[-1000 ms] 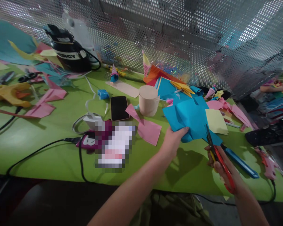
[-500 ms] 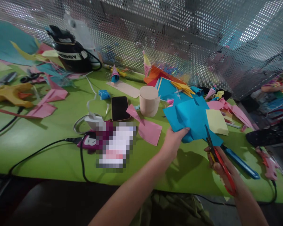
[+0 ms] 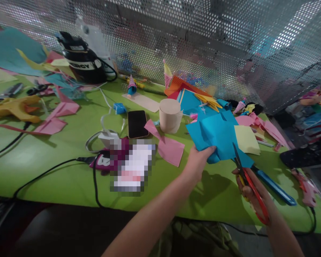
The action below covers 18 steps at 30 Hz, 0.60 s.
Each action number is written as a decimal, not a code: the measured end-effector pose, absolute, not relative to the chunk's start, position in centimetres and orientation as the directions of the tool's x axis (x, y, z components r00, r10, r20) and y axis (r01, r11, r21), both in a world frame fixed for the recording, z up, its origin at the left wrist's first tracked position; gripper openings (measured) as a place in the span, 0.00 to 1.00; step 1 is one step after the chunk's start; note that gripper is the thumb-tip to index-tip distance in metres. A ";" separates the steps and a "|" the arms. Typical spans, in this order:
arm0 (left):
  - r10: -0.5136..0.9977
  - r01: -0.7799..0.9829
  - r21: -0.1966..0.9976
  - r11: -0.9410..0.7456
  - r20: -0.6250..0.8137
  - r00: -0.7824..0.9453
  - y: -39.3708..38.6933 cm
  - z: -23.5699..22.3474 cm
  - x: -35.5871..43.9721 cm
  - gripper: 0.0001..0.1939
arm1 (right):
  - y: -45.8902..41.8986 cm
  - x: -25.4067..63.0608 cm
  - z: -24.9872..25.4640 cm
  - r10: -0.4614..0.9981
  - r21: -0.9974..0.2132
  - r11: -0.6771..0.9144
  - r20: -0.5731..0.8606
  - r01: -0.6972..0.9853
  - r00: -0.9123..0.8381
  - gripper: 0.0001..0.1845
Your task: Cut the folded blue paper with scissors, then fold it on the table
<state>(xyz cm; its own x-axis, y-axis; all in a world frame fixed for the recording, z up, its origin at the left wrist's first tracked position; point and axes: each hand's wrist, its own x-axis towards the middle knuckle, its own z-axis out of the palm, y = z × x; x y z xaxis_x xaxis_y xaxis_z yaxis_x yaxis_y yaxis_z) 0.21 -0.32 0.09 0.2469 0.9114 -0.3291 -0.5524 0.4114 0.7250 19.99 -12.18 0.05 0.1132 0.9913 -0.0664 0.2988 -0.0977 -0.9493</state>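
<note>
My left hand [image 3: 197, 161] pinches the near corner of a creased blue paper sheet [image 3: 216, 134] and holds it up over the green table [image 3: 42, 157]. My right hand [image 3: 253, 194] grips red-handled scissors [image 3: 247, 178]; their dark blades point up at the blue sheet's lower right edge. A pale yellow square of paper [image 3: 246, 139] lies beside the blue sheet on the right.
A beige cup [image 3: 170, 115], a dark phone [image 3: 137, 123], pink paper pieces [image 3: 169, 147], a white charger [image 3: 107, 136] with black cables, a blue-handled tool [image 3: 274, 186], a black bag [image 3: 81, 63] and many coloured scraps lie about. A perforated metal screen [image 3: 203, 46] stands behind.
Almost nothing has moved; the view has shifted slightly to the left and both hands keep their grips.
</note>
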 end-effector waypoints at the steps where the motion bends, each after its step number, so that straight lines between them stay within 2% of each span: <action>1: 0.911 -0.553 0.724 0.411 -0.329 0.248 -0.3 0.1 0.2 0.32 | -12.2 20.1 -0.1 0.991 -0.952 -0.100 -0.070 0.289 0.113 0.32; 18: 0.908 -0.553 0.720 0.419 -0.344 0.240 -0.4 0.7 0.1 0.30 | -12.4 19.7 0.3 0.990 -0.961 -0.114 -0.090 0.251 0.105 0.27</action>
